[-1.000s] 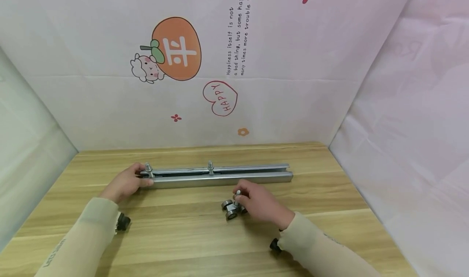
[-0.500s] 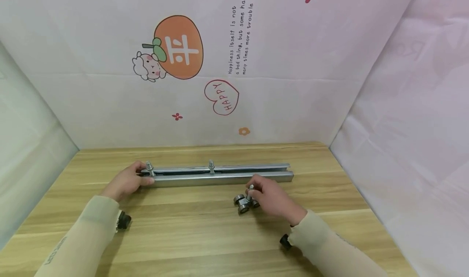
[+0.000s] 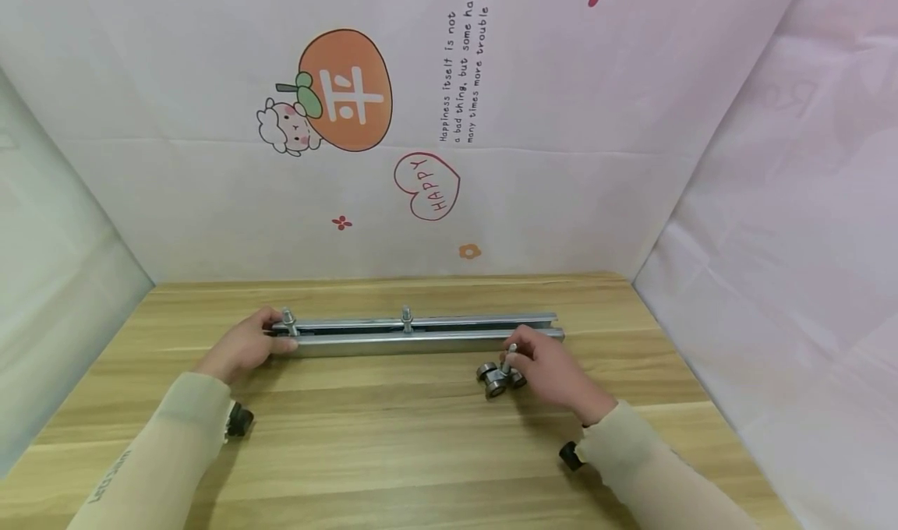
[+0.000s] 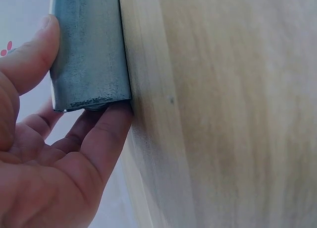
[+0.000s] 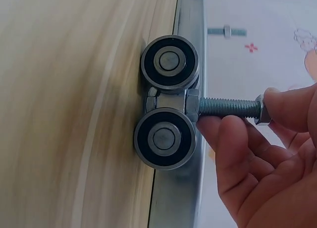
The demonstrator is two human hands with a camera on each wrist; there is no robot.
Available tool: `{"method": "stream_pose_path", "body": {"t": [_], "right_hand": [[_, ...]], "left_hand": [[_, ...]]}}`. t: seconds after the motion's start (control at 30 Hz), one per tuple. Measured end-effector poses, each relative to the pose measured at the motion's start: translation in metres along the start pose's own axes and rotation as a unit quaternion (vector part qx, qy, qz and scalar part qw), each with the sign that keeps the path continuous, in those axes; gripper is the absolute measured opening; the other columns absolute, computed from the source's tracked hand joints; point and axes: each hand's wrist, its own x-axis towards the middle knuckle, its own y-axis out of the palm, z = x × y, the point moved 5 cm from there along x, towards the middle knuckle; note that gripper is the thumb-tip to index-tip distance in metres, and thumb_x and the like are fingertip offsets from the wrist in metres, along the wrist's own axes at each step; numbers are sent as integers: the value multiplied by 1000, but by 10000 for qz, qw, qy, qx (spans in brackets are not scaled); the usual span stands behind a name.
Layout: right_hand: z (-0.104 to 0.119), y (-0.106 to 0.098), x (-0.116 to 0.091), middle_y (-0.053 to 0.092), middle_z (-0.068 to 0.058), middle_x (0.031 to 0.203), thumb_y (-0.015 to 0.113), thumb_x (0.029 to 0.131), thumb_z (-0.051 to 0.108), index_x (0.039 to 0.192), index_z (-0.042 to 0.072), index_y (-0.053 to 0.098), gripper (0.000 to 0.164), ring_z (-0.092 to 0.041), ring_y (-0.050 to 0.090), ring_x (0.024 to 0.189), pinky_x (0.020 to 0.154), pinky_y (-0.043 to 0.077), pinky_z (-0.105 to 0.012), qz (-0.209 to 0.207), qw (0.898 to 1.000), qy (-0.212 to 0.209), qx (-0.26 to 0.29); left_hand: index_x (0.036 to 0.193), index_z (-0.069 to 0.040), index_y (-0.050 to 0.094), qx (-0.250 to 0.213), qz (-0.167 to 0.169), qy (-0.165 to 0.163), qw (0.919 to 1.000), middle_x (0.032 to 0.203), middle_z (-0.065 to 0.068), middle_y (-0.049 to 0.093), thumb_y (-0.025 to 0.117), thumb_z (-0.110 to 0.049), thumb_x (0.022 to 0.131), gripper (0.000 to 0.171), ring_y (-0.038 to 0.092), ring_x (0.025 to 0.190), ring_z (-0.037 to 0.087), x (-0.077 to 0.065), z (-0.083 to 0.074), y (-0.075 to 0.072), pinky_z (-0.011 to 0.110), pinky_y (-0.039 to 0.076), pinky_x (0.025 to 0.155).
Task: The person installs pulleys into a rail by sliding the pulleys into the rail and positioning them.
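A steel channel rail (image 3: 435, 344) lies along the back of the table, its slot facing up. Two bolts (image 3: 407, 320) stand upright out of the slot, one at the left end and one near the middle. My left hand (image 3: 242, 349) holds the rail's left end, thumb along one side and fingertips at the end face (image 4: 94, 101). Between thumb and fingers, my right hand (image 3: 554, 370) pinches the threaded bolt (image 5: 230, 107) of a roller trolley (image 3: 496, 379). The trolley's wheels (image 5: 166, 139) face down, in front of the rail's right part and outside it.
The wooden table (image 3: 393, 444) reaches forward from the rail. A printed white cloth (image 3: 547, 203) hangs behind it, with more white cloth (image 3: 793, 296) at both sides. The rail's open right end (image 3: 557, 327) lies just beyond the right hand.
My right hand has carried the roller trolley to the right and slightly back, toward the rail's right end. The left hand and the rail have stayed put.
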Motion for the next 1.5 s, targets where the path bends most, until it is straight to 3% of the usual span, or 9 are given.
{"method": "stream_pose_path", "body": {"t": [0.3,0.67,1.0,1.5], "right_hand": [[-19,-22,-3,65,-2,98,56,104,17,116,10,63,16,-20,54,73,63,46,-37,-249,9995,131,-106],[-42,-39,-4,69,-10,111,52,106,15,122,6,59,20,-31,61,77,60,52,-37,-367,9979,388,361],[-55,-51,-5,68,-14,116,51,105,13,126,4,57,24,-30,64,88,68,55,-47,-468,9966,423,524],[-77,-72,-7,67,-18,114,50,106,16,126,3,56,25,-33,63,93,67,56,-45,-697,9958,538,245]], "left_hand": [[133,0,45,-153,25,-21,9999,143,31,38,72,-28,95,54,40,125,47,0,0,-1,60,36,98],[140,5,39,-214,87,30,9997,142,34,37,72,-26,94,64,40,127,49,1,0,0,57,40,95],[138,4,40,-209,73,25,9998,142,33,37,70,-23,96,58,39,127,48,-1,-1,0,57,39,96],[139,4,39,-264,59,3,9996,142,34,37,71,-24,95,61,39,127,48,0,0,0,58,38,97]]}}
